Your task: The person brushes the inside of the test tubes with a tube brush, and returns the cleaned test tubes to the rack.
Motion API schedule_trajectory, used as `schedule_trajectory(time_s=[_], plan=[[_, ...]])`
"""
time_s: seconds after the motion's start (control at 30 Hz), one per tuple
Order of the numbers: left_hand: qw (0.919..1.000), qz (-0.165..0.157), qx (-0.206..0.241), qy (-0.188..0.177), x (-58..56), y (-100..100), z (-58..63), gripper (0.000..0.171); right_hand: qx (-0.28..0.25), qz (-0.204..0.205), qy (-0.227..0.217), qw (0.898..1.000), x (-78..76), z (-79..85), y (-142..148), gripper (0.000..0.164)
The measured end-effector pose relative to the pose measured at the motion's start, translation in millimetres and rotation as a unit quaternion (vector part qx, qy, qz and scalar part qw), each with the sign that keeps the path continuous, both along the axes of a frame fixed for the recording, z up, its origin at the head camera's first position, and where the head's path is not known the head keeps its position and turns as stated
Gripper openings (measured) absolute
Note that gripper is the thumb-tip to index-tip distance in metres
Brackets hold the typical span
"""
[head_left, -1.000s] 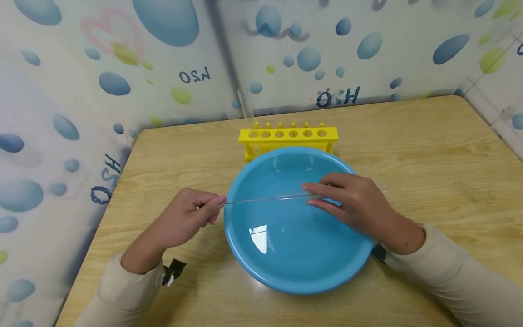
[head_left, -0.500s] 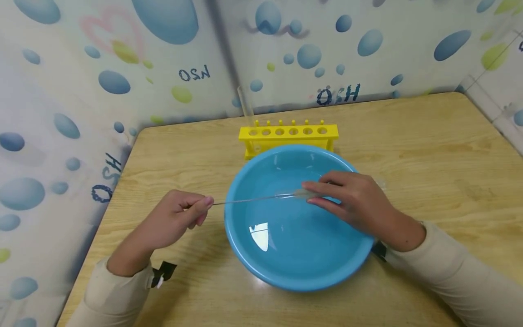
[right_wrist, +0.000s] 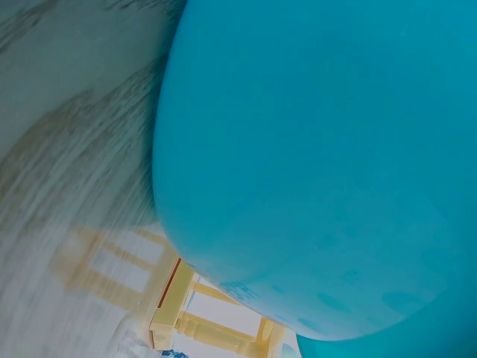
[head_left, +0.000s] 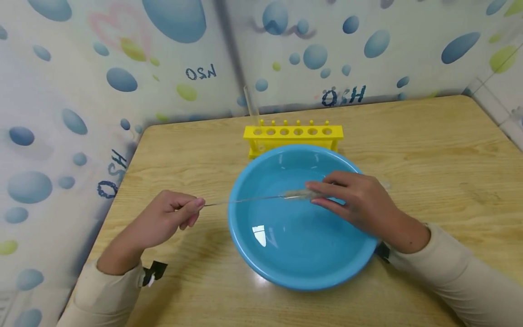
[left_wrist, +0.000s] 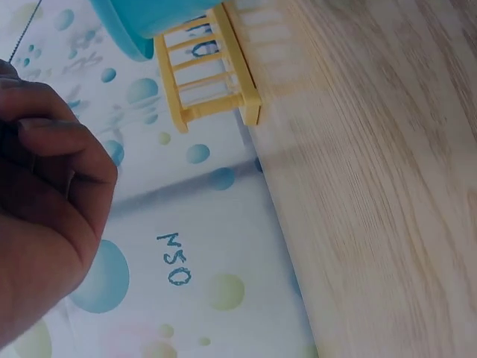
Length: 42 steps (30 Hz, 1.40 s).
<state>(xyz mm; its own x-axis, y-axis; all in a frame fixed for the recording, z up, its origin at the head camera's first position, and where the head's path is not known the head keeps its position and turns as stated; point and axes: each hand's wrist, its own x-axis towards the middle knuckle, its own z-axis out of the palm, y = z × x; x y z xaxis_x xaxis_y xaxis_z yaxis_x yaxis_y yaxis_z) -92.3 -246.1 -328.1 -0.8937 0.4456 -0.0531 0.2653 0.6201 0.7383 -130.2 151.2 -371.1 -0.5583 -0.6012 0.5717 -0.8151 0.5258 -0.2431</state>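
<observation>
A test tube brush [head_left: 261, 198] lies nearly level over the blue basin [head_left: 241, 240], its thin twisted wire running left and its pale bristles inside a clear test tube [head_left: 288, 195]. My left hand [head_left: 163, 222] pinches the wire's end between thumb and curled fingers, left of the basin. Above the basin, my right hand [head_left: 363, 204] holds the tube, hiding its middle; a clear end shows faintly past the knuckles. In the left wrist view, my left fingers [left_wrist: 52, 142] are curled and a bit of wire [left_wrist: 26, 30] sticks up beyond them. The right wrist view does not show my right hand.
Behind the basin stands a yellow test tube rack [head_left: 294, 132], with one tall clear test tube [head_left: 251, 104] leaning in its leftmost hole. The wooden table [head_left: 441, 150] meets a patterned wall [head_left: 220, 100] at the back. The basin holds water.
My left hand has drawn leftward with the wire, and more of the bristles show near the tube's mouth, left of my right fingers. The right hand has stayed almost in place.
</observation>
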Motion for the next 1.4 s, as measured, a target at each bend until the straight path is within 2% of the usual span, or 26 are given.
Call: schedule_trajectory(time_s=[0.3, 0.37, 0.43, 0.53, 0.6, 0.67, 0.73, 0.83, 0.93, 1.27, 1.33, 1.4], plan=[[0.9993, -0.018, 0.017, 0.027, 5.7, -6, 4.0, 0.045, -0.01, 0.008, 0.006, 1.0, -1.1, -0.3, 1, 0.056], [0.9981, -0.014, 0.015, 0.059, 7.7, -3, 3.6, 0.044, -0.01, 0.002, 0.001, 1.0, -1.0, -0.7, 1, 0.054], [0.9942, -0.007, 0.006, 0.108, 9.3, 2, 2.3, 0.042, -0.009, -0.007, -0.007, 1.0, -0.7, -1.0, 2, 0.043], [0.9795, 0.008, -0.017, 0.201, 10.7, 8, -0.6, 0.036, -0.008, -0.02, -0.019, 1.0, -0.8, -0.9, 3, 0.037], [0.9666, 0.01, -0.029, 0.255, 11.4, 10, -2.6, 0.027, -0.009, -0.02, -0.024, 0.999, -1.2, -0.2, 3, 0.043], [0.951, 0.006, -0.04, 0.307, 11.7, 10, -5.1, 0.019, -0.011, -0.019, -0.027, 0.999, -1.7, 0.5, 3, 0.041], [0.9343, 0.0, -0.056, 0.352, 11.8, 10, -6.4, 0.023, -0.014, -0.018, -0.028, 0.999, -1.8, 0.8, 3, 0.038], [0.9098, -0.007, -0.085, 0.406, 11.0, 8, -6.0, 0.041, -0.017, -0.019, -0.029, 0.999, -1.2, 0.9, 4, 0.052], [0.8947, -0.008, -0.111, 0.433, 10.9, 4, -1.3, 0.046, -0.017, -0.016, -0.03, 0.999, -1.2, 1.4, 3, 0.062], [0.8737, -0.027, -0.126, 0.469, 6.9, 6, 10.1, 0.045, -0.017, 0.01, -0.013, 1.0, -2.5, 0.9, 4, 0.059], [0.8737, -0.031, -0.121, 0.47, 5.8, 7, 11.5, 0.045, -0.016, 0.008, -0.015, 1.0, -2.4, 1.0, 5, 0.059], [0.8808, -0.036, -0.115, 0.458, 5.6, 8, 12.2, 0.045, -0.011, 0.005, -0.017, 1.0, -1.9, 0.7, 5, 0.059]])
